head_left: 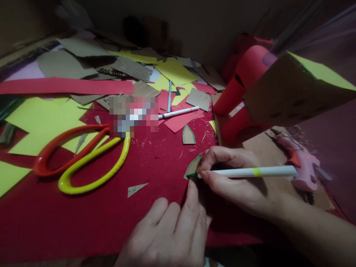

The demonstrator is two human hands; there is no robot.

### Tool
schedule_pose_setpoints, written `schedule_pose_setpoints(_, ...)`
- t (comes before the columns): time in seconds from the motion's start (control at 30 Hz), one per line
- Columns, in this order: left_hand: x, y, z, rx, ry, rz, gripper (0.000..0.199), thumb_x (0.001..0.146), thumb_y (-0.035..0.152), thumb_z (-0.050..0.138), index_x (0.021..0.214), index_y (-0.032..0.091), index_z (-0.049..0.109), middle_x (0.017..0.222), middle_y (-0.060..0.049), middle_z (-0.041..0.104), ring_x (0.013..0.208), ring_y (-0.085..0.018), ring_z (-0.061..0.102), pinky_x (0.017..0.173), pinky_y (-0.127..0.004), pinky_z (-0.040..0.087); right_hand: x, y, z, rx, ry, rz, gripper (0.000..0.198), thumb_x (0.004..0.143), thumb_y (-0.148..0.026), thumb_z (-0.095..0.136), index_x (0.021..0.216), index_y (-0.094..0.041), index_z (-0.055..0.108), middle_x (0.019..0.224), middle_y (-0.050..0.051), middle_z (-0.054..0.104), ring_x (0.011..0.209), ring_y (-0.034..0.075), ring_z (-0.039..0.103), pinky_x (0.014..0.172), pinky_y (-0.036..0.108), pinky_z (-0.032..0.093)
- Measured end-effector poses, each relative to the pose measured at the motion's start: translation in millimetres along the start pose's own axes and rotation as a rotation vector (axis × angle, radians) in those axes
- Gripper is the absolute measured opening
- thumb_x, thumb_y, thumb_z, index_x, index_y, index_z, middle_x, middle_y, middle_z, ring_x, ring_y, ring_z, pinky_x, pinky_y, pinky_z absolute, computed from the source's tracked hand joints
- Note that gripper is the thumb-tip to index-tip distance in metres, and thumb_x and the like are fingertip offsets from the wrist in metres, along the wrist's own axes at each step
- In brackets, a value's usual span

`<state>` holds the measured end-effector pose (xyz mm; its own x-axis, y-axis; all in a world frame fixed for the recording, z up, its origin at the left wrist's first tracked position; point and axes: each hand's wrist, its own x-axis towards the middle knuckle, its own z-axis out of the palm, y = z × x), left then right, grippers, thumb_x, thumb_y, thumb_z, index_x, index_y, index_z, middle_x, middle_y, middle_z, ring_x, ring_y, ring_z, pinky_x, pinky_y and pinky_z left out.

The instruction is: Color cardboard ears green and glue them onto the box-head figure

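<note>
My right hand (230, 174) is closed around a white marker (239, 172) with a yellow-green band. Its dark green tip touches a small pointed cardboard piece (192, 167) edged in green. My left hand (172, 233) lies just below, its index fingertip pressing on the near edge of this piece and its other fingers curled; the thumb is mostly hidden. A second pointed cardboard piece (188, 135), also green-edged, rests on the red tabletop (155, 155) farther away. To the left are scissors with one orange and one yellow handle (94, 185); their blades are blurred out.
A cardboard scrap (137, 189) lies left of my hands. Yellow paper (41, 115), a red strip (66, 86) and corrugated cardboard (132, 68) cover the back. A white pen (179, 112) lies there. On the right stand red tubes with a cardboard box (280, 92), beside a pink glue gun (303, 163).
</note>
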<state>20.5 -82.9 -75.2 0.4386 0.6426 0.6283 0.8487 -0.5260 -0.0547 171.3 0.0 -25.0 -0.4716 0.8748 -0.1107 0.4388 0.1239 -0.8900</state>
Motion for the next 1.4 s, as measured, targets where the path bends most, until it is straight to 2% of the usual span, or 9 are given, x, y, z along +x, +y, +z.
schedule_pose_setpoints(0.13,0.9,0.0,-1.5,0.007,-0.018,-0.014,0.022,0.092,0.015,0.047,0.092,0.012,0.068,0.103,-0.008,0.073,0.059,-0.013,0.062,0.066,-0.035,0.039,0.5,-0.7,0.6,-0.028,0.063,-0.008,0.010,0.074,-0.008,0.057,0.068,-0.015,0.057,0.055,-0.005,0.056,0.047,0.004,0.048,0.041,0.012,0.036)
schedule_pose_setpoints(0.37,-0.5,-0.4,0.5,0.003,-0.003,0.003,0.029,0.093,0.013,0.040,0.091,0.012,0.068,0.094,-0.006,0.075,0.056,-0.013,0.058,0.067,-0.035,0.040,1.3,-0.5,2.3,-0.032,0.068,-0.014,0.008,0.072,-0.010,0.057,0.066,-0.016,0.057,0.058,-0.003,0.058,0.049,0.006,0.050,0.042,0.014,0.038)
schedule_pose_setpoints(0.47,0.8,-1.4,-1.2,0.008,-0.016,0.016,0.026,0.092,0.014,0.043,0.092,0.011,0.069,0.092,-0.006,0.075,0.054,-0.012,0.056,0.065,-0.035,0.040,2.4,-1.3,0.7,-0.062,0.075,-0.007,0.009,0.072,-0.008,0.057,0.066,-0.016,0.057,0.056,-0.004,0.056,0.047,0.006,0.047,0.040,0.014,0.035)
schedule_pose_setpoints(0.6,1.9,-0.8,-2.9,0.013,-0.019,-0.014,0.018,0.088,0.015,0.053,0.095,0.009,0.069,0.102,-0.008,0.073,0.058,-0.013,0.059,0.065,-0.035,0.039,2.0,-1.4,0.5,-0.075,0.118,0.002,0.010,0.071,-0.008,0.057,0.065,-0.016,0.057,0.054,-0.004,0.054,0.046,0.006,0.045,0.039,0.015,0.033)
schedule_pose_setpoints(0.8,1.8,0.1,-2.3,-0.003,-0.029,-0.009,0.020,0.090,0.015,0.051,0.093,0.012,0.070,0.105,-0.007,0.072,0.061,-0.014,0.062,0.065,-0.035,0.040,0.0,-1.5,2.7,-0.053,0.080,-0.007,0.008,0.073,-0.011,0.057,0.067,-0.016,0.058,0.056,-0.004,0.057,0.045,0.006,0.046,0.039,0.015,0.033)
schedule_pose_setpoints(0.97,3.6,-0.1,-3.0,0.010,-0.016,-0.028,0.016,0.087,0.014,0.056,0.093,0.009,0.069,0.104,-0.007,0.073,0.058,-0.014,0.060,0.061,-0.035,0.040,1.1,-2.4,5.2,-0.109,0.208,-0.007,0.010,0.068,-0.009,0.056,0.062,-0.016,0.056,0.051,-0.004,0.053,0.044,0.006,0.043,0.038,0.015,0.032)
schedule_pose_setpoints(1.17,2.5,-0.6,-3.3,0.007,-0.024,-0.004,0.020,0.090,0.016,0.050,0.093,0.011,0.069,0.104,-0.007,0.073,0.061,-0.013,0.062,0.065,-0.035,0.041,0.9,-1.2,5.4,-0.084,0.138,-0.022,0.009,0.070,-0.011,0.056,0.064,-0.017,0.059,0.054,-0.003,0.058,0.043,0.006,0.045,0.037,0.016,0.031)
schedule_pose_setpoints(1.33,4.0,-0.9,-2.6,0.017,-0.018,-0.022,0.017,0.087,0.014,0.054,0.091,0.010,0.070,0.101,-0.006,0.074,0.055,-0.012,0.058,0.059,-0.034,0.040,1.2,-0.5,4.9,-0.116,0.231,-0.031,0.011,0.068,-0.009,0.055,0.061,-0.017,0.056,0.049,-0.005,0.052,0.042,0.006,0.043,0.036,0.015,0.029)
schedule_pose_setpoints(1.4,2.9,-1.5,-0.2,0.012,0.010,-0.002,0.018,0.088,0.014,0.052,0.090,0.010,0.070,0.099,-0.006,0.074,0.056,-0.013,0.059,0.061,-0.034,0.040,0.8,-0.4,5.4,-0.104,0.213,-0.040,0.010,0.068,-0.009,0.055,0.062,-0.017,0.057,0.051,-0.004,0.055,0.042,0.006,0.045,0.037,0.015,0.031)
